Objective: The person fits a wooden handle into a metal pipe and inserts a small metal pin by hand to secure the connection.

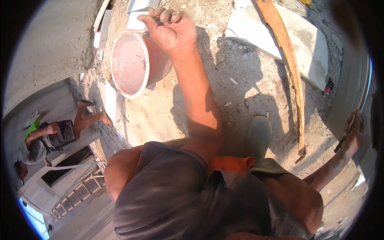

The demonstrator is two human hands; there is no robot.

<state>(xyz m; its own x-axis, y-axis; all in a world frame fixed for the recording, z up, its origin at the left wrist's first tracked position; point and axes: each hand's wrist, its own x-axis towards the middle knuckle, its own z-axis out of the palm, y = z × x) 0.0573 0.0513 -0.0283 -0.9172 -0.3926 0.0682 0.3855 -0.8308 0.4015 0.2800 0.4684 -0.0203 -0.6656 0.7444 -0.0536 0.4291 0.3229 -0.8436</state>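
My left hand [174, 32] is raised at the top middle, palm toward me. Its fingers curl loosely with the thumb apart, and I see nothing in it. Just left of that wrist, a pinkish bucket [130, 64] with a dusty inside is tilted on the ground. At the far right edge my right hand [355, 134] is closed beside a grey wall surface [348, 88]. A thin dark piece shows along its fingers, but shadow and the lens rim hide what it is.
A long wooden strip [286, 52] lies across pale boards [308, 44] at the upper right. My shoe [259, 134] rests on rubble-strewn ground. At left are a concrete slab [48, 44], another person [52, 132] with bent legs, and a wooden ladder [78, 194].
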